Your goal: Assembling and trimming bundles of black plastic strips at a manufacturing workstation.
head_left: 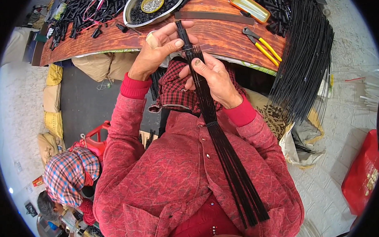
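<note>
Across my body slants a bundle of thin black ribs (224, 147), like a folded umbrella frame, with a black plastic tube piece (183, 34) at its upper end. My left hand (160, 48) holds the tube piece between thumb and fingers; a pale wrap covers part of one finger. Just below, my right hand (214, 75) grips the upper ribs, its thumb lying across them. A few fine wire ends stick out beside the joint. Lower down, a thin tie (212, 124) rings the bundle, and its free ends fan out over my red jacket.
On the wooden table (158, 42) lie yellow-handled pliers (263, 46), a dark flat strip (214, 17), a yellow-rimmed tray (250, 8) and a metal bowl (136, 20) of small black parts. Loose black tubes (86, 12) lie left, long ribs (304, 60) right. Another person (70, 175) sits lower left.
</note>
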Motion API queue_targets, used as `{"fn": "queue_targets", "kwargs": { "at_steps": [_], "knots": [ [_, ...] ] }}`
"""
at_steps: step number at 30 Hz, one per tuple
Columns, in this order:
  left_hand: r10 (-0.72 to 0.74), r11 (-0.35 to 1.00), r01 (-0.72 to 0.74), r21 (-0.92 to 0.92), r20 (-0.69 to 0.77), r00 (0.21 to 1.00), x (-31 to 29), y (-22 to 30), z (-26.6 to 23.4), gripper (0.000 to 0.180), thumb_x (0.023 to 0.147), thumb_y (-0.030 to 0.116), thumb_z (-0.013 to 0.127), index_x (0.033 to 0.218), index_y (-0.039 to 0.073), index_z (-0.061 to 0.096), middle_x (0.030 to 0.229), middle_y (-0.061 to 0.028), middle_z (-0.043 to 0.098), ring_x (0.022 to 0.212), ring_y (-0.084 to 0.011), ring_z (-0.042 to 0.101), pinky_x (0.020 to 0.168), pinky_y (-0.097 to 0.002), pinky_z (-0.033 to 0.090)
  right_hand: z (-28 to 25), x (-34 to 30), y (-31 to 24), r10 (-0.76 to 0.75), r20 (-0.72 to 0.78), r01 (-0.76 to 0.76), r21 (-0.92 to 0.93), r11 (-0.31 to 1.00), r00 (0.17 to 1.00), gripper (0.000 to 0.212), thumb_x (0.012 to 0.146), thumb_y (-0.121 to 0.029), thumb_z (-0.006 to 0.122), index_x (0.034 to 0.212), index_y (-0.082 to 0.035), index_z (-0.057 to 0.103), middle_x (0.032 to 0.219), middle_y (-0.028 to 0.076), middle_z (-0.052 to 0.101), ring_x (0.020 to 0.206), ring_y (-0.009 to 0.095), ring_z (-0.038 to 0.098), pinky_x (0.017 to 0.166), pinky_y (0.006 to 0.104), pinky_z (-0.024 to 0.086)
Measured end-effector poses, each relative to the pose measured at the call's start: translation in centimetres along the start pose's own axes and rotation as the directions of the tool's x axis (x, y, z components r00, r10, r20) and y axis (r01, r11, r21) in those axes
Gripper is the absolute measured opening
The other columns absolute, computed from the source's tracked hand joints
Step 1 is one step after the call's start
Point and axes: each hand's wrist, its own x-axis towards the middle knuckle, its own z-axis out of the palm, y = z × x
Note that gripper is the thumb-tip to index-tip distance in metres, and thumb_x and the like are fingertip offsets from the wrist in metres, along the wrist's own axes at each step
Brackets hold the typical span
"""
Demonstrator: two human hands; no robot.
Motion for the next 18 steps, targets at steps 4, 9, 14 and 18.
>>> {"fn": "queue_targets", "kwargs": {
  "at_steps": [4,9,14,18],
  "knots": [
    [0.013,1.000,-0.013,-0.003,0.012,1.000,-0.27,0.33,-0.07,0.050,0.093,0.015,0.064,0.138,0.001,0.048,0.113,-0.0119,0.067,0.103,-0.0176,0.064,0.091,-0.0314,0.051,0.14,-0.10,-0.16,0.004,0.010,-0.004,-0.014,1.000,1.000,0.037,0.101,-0.033,0.052,0.122,-0.002,0.053,0.092,0.012,0.068,0.068,0.015,0.066,0.061,0.0260,0.055],
    [0.012,1.000,-0.012,-0.015,0.023,1.000,-0.52,0.23,-0.02,0.049,0.092,0.015,0.065,0.136,-0.001,0.050,0.113,-0.0132,0.067,0.104,-0.0187,0.064,0.095,-0.0341,0.050,0.24,-0.34,-0.37,-0.031,0.016,0.032,-0.034,0.999,0.999,0.036,0.101,-0.032,0.053,0.120,-0.001,0.053,0.092,0.012,0.068,0.068,0.015,0.066,0.062,0.0261,0.056],
    [-0.005,0.990,0.004,-0.139,-0.005,1.000,-0.71,0.31,-0.05,0.049,0.091,0.016,0.067,0.133,-0.002,0.051,0.113,-0.0156,0.067,0.106,-0.0208,0.064,0.097,-0.0348,0.049,0.83,-0.53,-0.94,-0.037,0.040,0.038,-0.023,0.999,0.999,0.034,0.101,-0.032,0.053,0.116,-0.001,0.054,0.092,0.012,0.067,0.069,0.014,0.066,0.062,0.0254,0.056],
    [-0.033,0.992,0.027,-0.127,-0.043,0.999,-0.92,0.68,0.28,0.054,0.089,0.019,0.070,0.133,-0.003,0.050,0.113,-0.0159,0.068,0.106,-0.0205,0.065,0.097,-0.0347,0.049,0.81,-0.48,-0.94,-0.040,0.051,0.041,-0.016,0.999,0.998,0.033,0.101,-0.032,0.053,0.115,-0.001,0.055,0.092,0.011,0.067,0.069,0.014,0.066,0.063,0.0249,0.056]
  ]
}}
